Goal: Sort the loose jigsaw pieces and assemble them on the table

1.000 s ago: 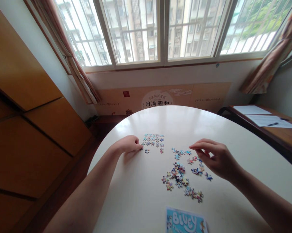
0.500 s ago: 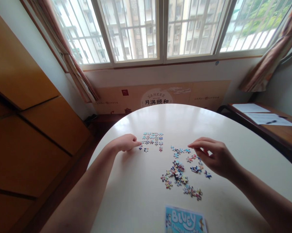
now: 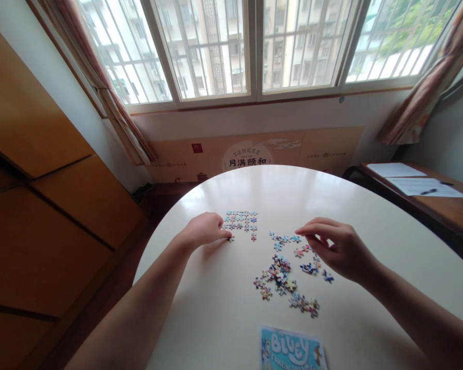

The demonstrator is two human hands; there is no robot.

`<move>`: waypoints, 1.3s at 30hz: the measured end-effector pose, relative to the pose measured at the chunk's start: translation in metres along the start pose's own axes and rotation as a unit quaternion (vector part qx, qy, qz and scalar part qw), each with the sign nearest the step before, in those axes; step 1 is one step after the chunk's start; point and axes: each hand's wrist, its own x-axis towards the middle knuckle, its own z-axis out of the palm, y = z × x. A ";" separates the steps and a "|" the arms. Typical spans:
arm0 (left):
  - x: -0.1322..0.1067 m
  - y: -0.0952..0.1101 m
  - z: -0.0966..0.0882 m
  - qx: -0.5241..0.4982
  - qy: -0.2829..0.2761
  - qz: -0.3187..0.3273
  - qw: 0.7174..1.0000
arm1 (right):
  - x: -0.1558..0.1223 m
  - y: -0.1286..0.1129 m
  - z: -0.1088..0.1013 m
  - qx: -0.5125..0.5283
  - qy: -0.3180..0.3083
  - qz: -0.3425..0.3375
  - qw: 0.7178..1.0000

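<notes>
White, round-edged glossy table (image 3: 211,308): a flat block of small, multicoloured cardboard-like puzzle pieces (image 3: 239,226) is laid in rows at far left; a multicoloured loose heap (image 3: 280,272) is placed nearer, to the right. Bare left hand (image 3: 202,229) — 1 dark-and-white puzzle piece (image 3: 232,239) is touched at the block's near side; whether it is pinched cannot be told. Bare right hand (image 3: 341,251) — held narrow beside light-blue puzzle pieces (image 3: 295,238); grip cannot be told. Step, as judged: positioning of the touched piece; fine fingertip alignment is called for next.
</notes>
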 end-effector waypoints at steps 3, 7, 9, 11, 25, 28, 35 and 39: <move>0.003 -0.003 0.000 -0.008 0.001 0.012 1.000 | 0.000 0.000 0.000 0.000 0.002 -0.004 1.000; 0.007 -0.009 0.000 -0.011 0.009 0.028 0.999 | 0.000 0.000 0.000 -0.002 0.001 -0.003 1.000; 0.010 -0.012 0.001 -0.013 0.013 0.030 0.999 | 0.000 -0.001 -0.001 -0.003 0.001 -0.003 1.000; 0.011 -0.014 0.002 -0.017 0.018 0.028 0.999 | 0.000 -0.001 -0.001 -0.003 0.003 -0.005 1.000; 0.011 -0.024 -0.002 -0.007 0.054 0.008 0.999 | 0.000 0.001 -0.003 -0.008 0.008 -0.004 1.000; 0.008 -0.029 -0.006 -0.013 0.032 -0.007 0.999 | -0.001 0.003 -0.004 -0.007 0.006 0.004 1.000; 0.013 -0.035 -0.002 -0.012 -0.029 -0.001 0.999 | -0.001 0.005 -0.003 -0.009 -0.001 0.008 1.000; 0.016 -0.035 0.002 -0.026 -0.048 -0.007 0.998 | 0.000 0.004 -0.004 -0.009 0.000 0.012 1.000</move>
